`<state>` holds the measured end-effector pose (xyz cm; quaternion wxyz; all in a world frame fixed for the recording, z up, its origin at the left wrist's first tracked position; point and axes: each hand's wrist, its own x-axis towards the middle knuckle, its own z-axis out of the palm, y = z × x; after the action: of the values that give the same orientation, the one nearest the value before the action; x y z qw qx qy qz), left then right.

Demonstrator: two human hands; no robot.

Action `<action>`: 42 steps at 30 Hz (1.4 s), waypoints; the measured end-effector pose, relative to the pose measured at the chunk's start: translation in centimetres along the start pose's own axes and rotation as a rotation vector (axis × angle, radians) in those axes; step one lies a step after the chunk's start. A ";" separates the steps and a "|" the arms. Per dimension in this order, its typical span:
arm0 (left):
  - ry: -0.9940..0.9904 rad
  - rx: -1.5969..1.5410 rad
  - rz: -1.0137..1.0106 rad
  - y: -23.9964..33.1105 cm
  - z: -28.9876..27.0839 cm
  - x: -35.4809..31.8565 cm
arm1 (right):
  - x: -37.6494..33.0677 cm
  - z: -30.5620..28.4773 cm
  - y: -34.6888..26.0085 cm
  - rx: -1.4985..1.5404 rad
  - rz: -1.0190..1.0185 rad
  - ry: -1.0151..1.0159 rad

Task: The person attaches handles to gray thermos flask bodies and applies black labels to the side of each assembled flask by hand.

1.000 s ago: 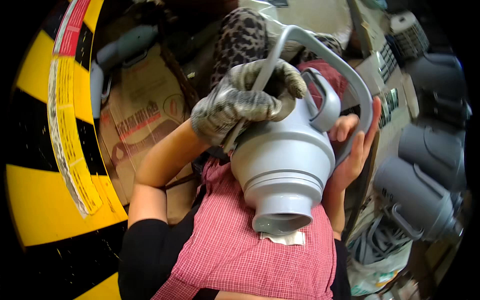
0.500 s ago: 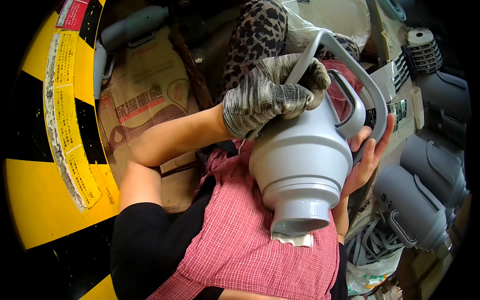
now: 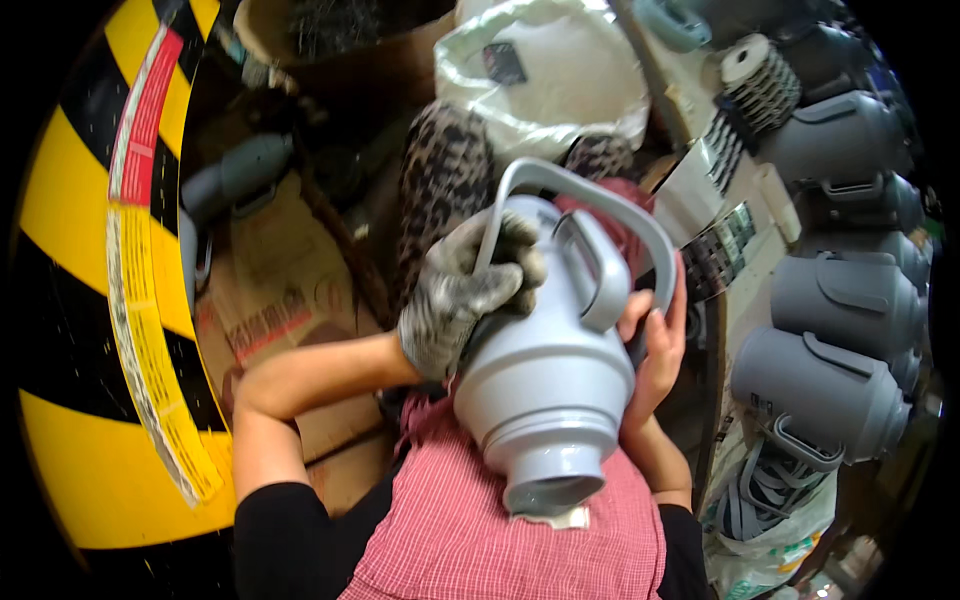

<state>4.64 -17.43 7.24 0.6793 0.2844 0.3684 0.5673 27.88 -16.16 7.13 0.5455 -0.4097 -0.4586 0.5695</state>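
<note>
Knit-gloved left fingers (image 3: 520, 268) and bare right fingers (image 3: 660, 340) grip a smooth, arched handle (image 3: 640, 217) over a glossy, stepped jug (image 3: 545, 378).

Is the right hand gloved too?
No, the right hand shows bare skin, while the left hand wears a grey knit glove.

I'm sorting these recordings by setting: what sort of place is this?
Probably a small workshop or factory corner: grey handled jugs are lined up on the right, resembling the held jug; loose grey strips lie in a plastic bag nearby; a yellow-and-black striped surface is at the left.
</note>
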 end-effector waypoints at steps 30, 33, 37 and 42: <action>0.010 0.038 0.132 1.4 2.2 2.6 | -2.1 3.1 -3.5 -0.203 -0.912 -0.207; -0.101 0.249 0.194 2.0 3.0 2.5 | -2.1 3.2 -3.5 -0.239 -0.957 -0.175; -0.148 0.239 0.240 2.2 2.9 3.4 | -1.5 3.5 -3.8 -0.336 -1.010 -0.211; 0.070 0.656 0.501 2.3 -1.6 3.3 | 0.9 1.5 -4.3 -0.329 -1.544 0.216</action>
<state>2.30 -13.80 7.57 0.3804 0.5472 0.4719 0.5771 27.46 -15.45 11.67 0.7598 -0.1044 -0.6357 -0.0872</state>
